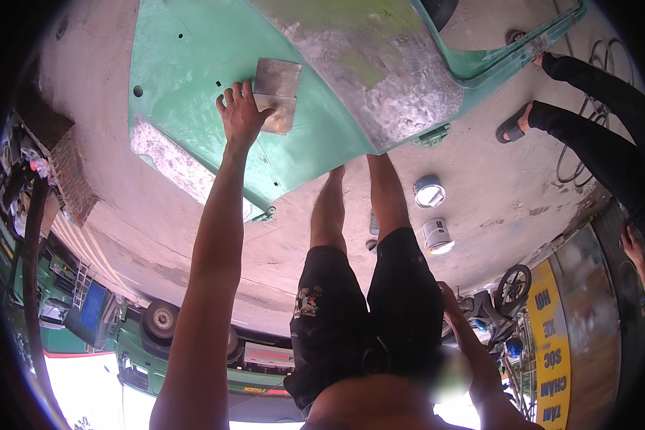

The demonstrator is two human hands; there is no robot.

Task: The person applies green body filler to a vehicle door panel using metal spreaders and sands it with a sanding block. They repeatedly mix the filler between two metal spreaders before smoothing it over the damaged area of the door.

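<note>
A large green painted metal panel (193, 79), apparently a vehicle body part, lies in front of me with grey patches (408, 100) on its surface. My left hand (242, 118) reaches over it, fingers apart. Its thumb and fingers touch or hover at the edge of two flat, square metal plates; I cannot tell which. The upper plate (278, 77) is grey, while the lower plate (279, 115) has a brownish smear. Down beside my right thigh is my right hand (448, 299), its fingers mostly hidden.
Two open cans, one (428, 193) nearer the panel and another (438, 236), stand on the concrete. A person in black trousers (588, 143) stands at the right, near a coiled hose (577, 168). Behind are a motorbike (505, 297), a yellow sign (550, 344) and green trucks (140, 351).
</note>
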